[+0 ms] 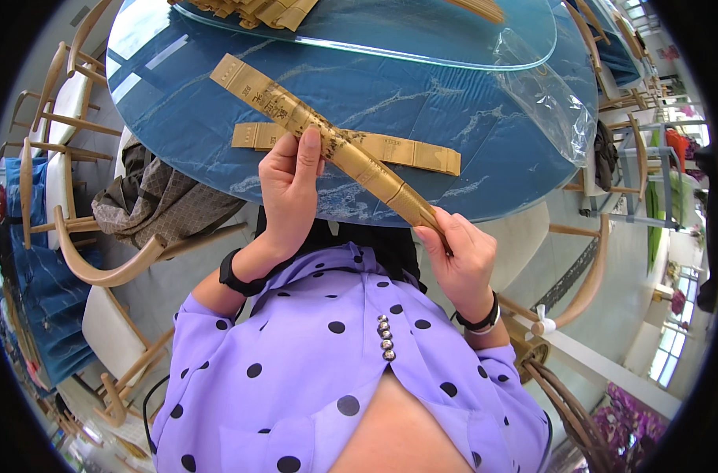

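A long, flat gold paper sleeve (367, 173) with dark printing lies slantwise between my hands, above the near part of the table. My left hand (289, 189) pinches it near the middle, thumb on top. The lower right end is gripped by my right hand (463, 256), with thumb and fingers closed round it. Beneath it, a second gold strip or stack of sleeves (422, 155) rests on the blue marbled table (169, 146). The held sleeve crosses over it and hides its middle. I cannot tell whether anything is inside the held sleeve.
A glass turntable (390, 43) covers the far part of the table. On it are a pile of gold sleeves (256, 11) and a bundle of thin sticks (479, 8). A clear plastic bag (548, 102) lies at the right. Wooden chairs (106, 272) stand around, one with a patterned cloth (165, 205).
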